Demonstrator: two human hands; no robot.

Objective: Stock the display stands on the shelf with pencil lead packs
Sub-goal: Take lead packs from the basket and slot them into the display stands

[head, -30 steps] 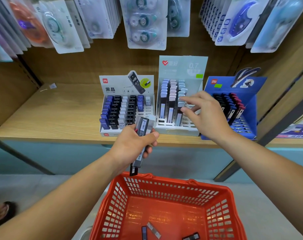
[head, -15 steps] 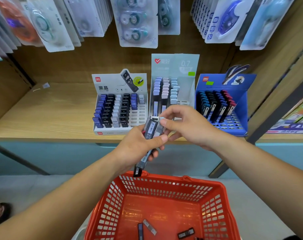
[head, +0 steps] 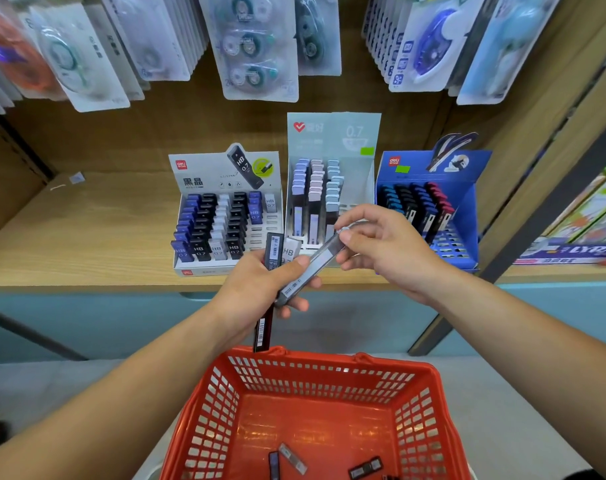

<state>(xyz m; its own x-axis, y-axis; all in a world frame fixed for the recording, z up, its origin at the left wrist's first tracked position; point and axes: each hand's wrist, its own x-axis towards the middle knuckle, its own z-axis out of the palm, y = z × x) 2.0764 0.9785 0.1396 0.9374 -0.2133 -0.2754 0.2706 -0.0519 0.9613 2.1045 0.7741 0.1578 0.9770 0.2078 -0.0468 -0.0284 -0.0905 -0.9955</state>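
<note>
Wooden shelf (head: 86,237): white HB 0.7 display stand (head: 225,168) at left, rows mostly full. In front of it, left grip (head: 260,289) clenched round several lead packs (head: 273,251), one dark pack poking out below. Clear lead pack (head: 315,263) slants from under the left thumb up to right grip (head: 381,251), which pinches its upper end. Behind: pale 0.7 stand (head: 332,140), part filled. Blue stand (head: 467,209) rightmost. Red basket (head: 315,367) below, loose packs (head: 292,459) inside.

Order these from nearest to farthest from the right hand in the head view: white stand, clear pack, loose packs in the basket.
1. Clear pack, pinched by the right hand itself.
2. White stand, on the shelf to its left.
3. Loose packs, far below on the basket floor.
</note>
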